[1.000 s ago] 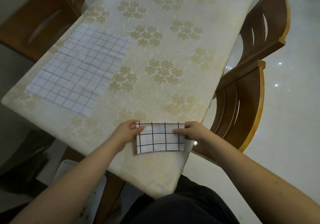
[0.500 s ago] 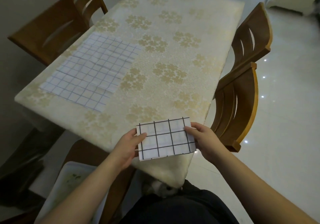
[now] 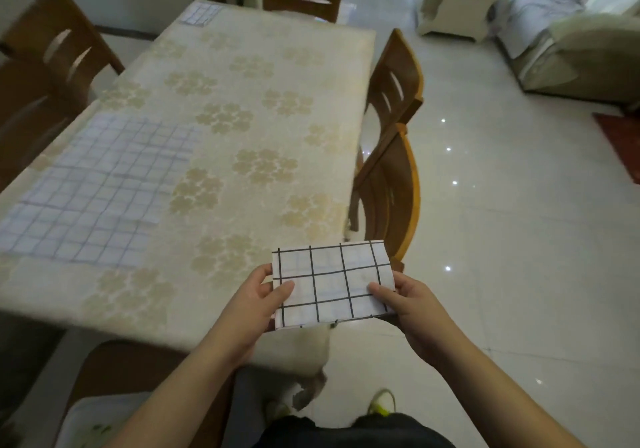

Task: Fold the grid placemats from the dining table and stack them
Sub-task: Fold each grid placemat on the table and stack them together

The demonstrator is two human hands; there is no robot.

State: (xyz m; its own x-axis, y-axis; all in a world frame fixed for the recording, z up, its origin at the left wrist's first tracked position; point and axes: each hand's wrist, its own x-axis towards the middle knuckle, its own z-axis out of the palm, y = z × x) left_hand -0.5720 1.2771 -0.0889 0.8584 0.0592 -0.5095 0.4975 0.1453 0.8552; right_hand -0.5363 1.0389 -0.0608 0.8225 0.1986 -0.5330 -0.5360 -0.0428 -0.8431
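Item: folded grid placemat [image 3: 332, 283], white cloth with bold black grid, reduced to a compact rectangle. Location: in the air over the near right corner of the dining table [image 3: 242, 108], not resting on it.

Grip: left hand [image 3: 254, 303] pinches the placemat's left edge, thumb on top, fingers beneath. Right hand [image 3: 410, 303] pinches the right edge the same way. Both hands closed on the cloth; neither is spread flat.

Item: unfolded grid placemat [image 3: 100, 191], pale with a finer grid, lying flat on the table's left side, well apart from the held piece. Creases visible; motion blur softens detail.

Item: far grid placemat [image 3: 201, 15], at the table's far left corner. Whether folded or spread, too small to tell.

Surroundings: floral tablecloth [image 3: 263, 167] covering the table; wooden chairs [image 3: 391, 184] along the table's right side, others at its left and far end; pale sofa [image 3: 571, 31] well beyond the table's right side.

Step in hand, by judgement: folding of this piece looks complete; it is at the carrying stage, awaiting a stacking spot. No stack is visible on the table.

Next move calls for: setting the folded piece down flat on a bare patch of the table, layers kept from slipping open, then taking up the unfolded placemat on the left side. At least that one remains to fold.
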